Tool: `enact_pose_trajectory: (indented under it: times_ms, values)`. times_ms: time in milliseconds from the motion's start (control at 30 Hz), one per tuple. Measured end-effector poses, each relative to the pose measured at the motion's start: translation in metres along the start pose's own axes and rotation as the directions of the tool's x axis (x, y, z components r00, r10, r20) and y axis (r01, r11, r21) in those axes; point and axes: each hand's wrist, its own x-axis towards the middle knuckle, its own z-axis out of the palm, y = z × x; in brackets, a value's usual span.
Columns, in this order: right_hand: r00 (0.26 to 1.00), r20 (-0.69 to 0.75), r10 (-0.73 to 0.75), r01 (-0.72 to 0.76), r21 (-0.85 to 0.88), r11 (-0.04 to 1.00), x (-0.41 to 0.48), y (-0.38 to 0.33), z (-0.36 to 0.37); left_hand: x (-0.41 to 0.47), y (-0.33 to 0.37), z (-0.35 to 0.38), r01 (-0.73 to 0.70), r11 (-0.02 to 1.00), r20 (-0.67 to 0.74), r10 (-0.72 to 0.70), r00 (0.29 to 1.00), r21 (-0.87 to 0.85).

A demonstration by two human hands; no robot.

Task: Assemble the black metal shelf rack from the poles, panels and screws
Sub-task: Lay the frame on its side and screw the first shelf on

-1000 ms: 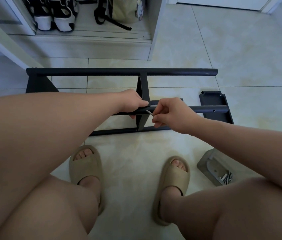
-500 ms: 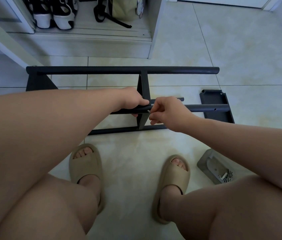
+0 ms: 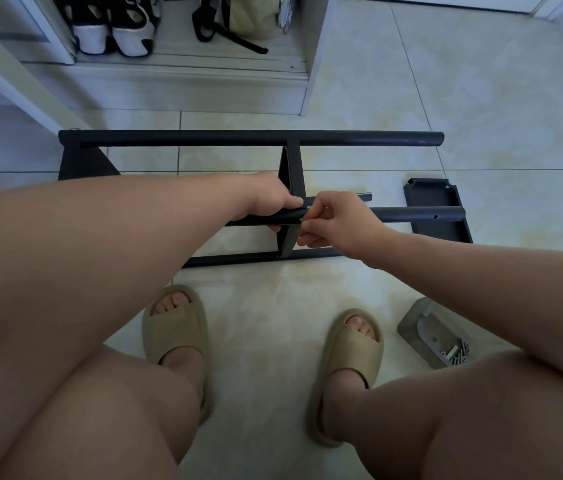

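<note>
Left hand [image 3: 273, 199] curls round the pole [image 3: 411, 214], right hand [image 3: 340, 220] pinches a screw [image 3: 300, 221] at the joint: start it square, don't force it!

Dim, even indoor light with a cool bluish cast. The floor [image 3: 481, 98] is brightest at upper right and carries only a mild sheen. Shadows under the 2 sandals [image 3: 176, 327] are faint and soft-edged. The pole [image 3: 238, 138] near the centre is sharp; the wide lens stretches the thighs [image 3: 100, 410] and bends lines near the edges.
</note>
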Motion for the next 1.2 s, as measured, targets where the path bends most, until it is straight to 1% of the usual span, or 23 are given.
enact_pose_trajectory:
  times_ms: [133, 200, 233, 267, 333, 367, 400, 467, 533, 600, 633, 733, 800, 933, 1067, 1200]
  values:
    - [1.000, 0.008, 0.022, -0.022, 0.080, 0.997, -0.0014, 0.0012, 0.0009, -0.0001, 0.0001, -0.0002, 0.001, 1.000, 0.006, -0.001, 1.000, 0.013]
    - [1.000, 0.009, 0.005, -0.006, 0.066, 0.998, -0.0027, 0.0031, 0.0022, 0.0001, 0.0000, -0.0005, -0.003, 1.000, 0.004, 0.003, 1.000, 0.014]
    - [1.000, 0.010, -0.015, 0.015, 0.024, 1.000, -0.0032, 0.0031, 0.0025, 0.0003, -0.0003, -0.0006, -0.006, 1.000, 0.003, 0.006, 1.000, 0.014]
    - [0.999, 0.009, -0.044, 0.045, -0.056, 0.997, -0.0027, 0.0020, 0.0018, 0.0002, -0.0004, -0.0006, -0.009, 1.000, 0.004, 0.009, 1.000, 0.012]
    - [0.994, 0.029, -0.110, 0.113, -0.270, 0.956, -0.0011, -0.0034, -0.0008, 0.0000, -0.0011, -0.0007, -0.013, 1.000, 0.015, 0.012, 1.000, 0.016]
    - [0.991, 0.036, -0.130, 0.134, -0.343, 0.930, -0.0008, -0.0057, -0.0015, -0.0001, -0.0014, -0.0012, -0.014, 1.000, 0.020, 0.013, 1.000, 0.026]
    - [0.991, 0.032, -0.131, 0.134, -0.360, 0.923, -0.0006, -0.0067, -0.0012, -0.0003, -0.0016, -0.0016, -0.016, 0.999, 0.022, 0.015, 1.000, 0.039]
    - [0.995, 0.000, -0.096, 0.092, -0.271, 0.958, -0.0009, -0.0045, 0.0008, -0.0005, -0.0018, -0.0026, -0.019, 0.998, 0.022, 0.018, 1.000, 0.065]
    - [0.999, -0.027, -0.039, 0.035, -0.124, 0.992, -0.0020, -0.0011, 0.0036, -0.0002, -0.0020, -0.0030, -0.023, 0.997, 0.021, 0.021, 1.000, 0.077]
    - [0.999, -0.026, -0.030, 0.029, -0.039, 0.999, -0.0026, 0.0025, 0.0043, 0.0002, -0.0030, -0.0028, -0.028, 0.996, 0.022, 0.026, 0.999, 0.083]
    - [0.999, -0.018, -0.043, 0.042, -0.056, 0.998, -0.0029, 0.0025, 0.0036, 0.0005, -0.0038, -0.0030, -0.030, 0.996, 0.023, 0.028, 0.999, 0.085]
    - [0.993, 0.004, -0.114, 0.111, -0.276, 0.955, -0.0016, 0.0001, 0.0010, 0.0015, -0.0044, -0.0026, -0.031, 0.996, 0.019, 0.030, 0.999, 0.086]
    - [0.991, 0.003, -0.135, 0.127, -0.349, 0.929, -0.0016, -0.0022, 0.0000, 0.0024, -0.0041, -0.0012, -0.029, 0.995, 0.005, 0.028, 1.000, 0.097]
    - [0.991, -0.010, -0.131, 0.118, -0.369, 0.922, -0.0031, -0.0032, 0.0012, 0.0034, -0.0048, 0.0000, -0.039, 0.996, 0.000, 0.039, 0.999, 0.084]
    - [0.995, -0.055, -0.085, 0.064, -0.305, 0.950, -0.0018, -0.0023, 0.0051, 0.0018, -0.0052, -0.0026, -0.048, 0.997, 0.012, 0.048, 0.999, 0.065]
    - [0.996, -0.047, -0.080, 0.064, -0.281, 0.958, -0.0015, -0.0024, 0.0065, 0.0026, -0.0034, -0.0004, -0.041, 0.996, 0.017, 0.040, 0.999, 0.079]
